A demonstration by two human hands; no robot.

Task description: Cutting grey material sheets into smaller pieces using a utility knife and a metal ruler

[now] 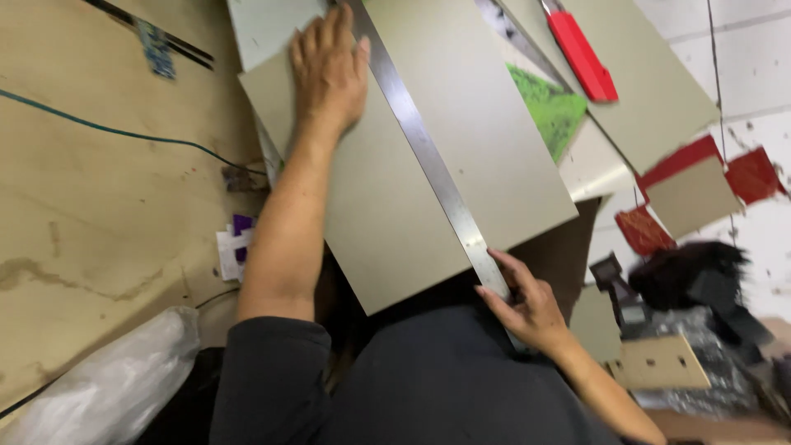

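Gripping the near end of a long steel ruler (428, 156), the right hand (527, 309) has its fingers curled around the metal, and the ruler's very tip is hidden beneath that hand. Dark clothing fills the bottom of the view and covers the near edge of the grey board (486, 140) on which the ruler lies slantwise. A crumpled white plastic bag (107, 375) sits at the lower left, partly cut off by the frame. To the right lies a blurred heap of dark objects (700, 284) that cannot be told apart, with a pale card piece with small holes (659, 363) in front of it. Farther up, the left arm stretches across the board, and the left hand (329, 70) lies flat with fingers spread and pressed down on the board just beside the ruler; its fingertips nearly reach the top edge of the view. The ruler's far end runs out of the frame there. Under the board a green patterned sheet (552, 107) shows only as a wedge. Beyond it, a red box cutter (583, 56) rests on another grey board (659, 91), its upper end cut off. Red scraps (754, 175) lie on the white tiled floor (750, 49), and a thin blue cable (115, 132) crosses the plywood sheet (91, 214) at the left.
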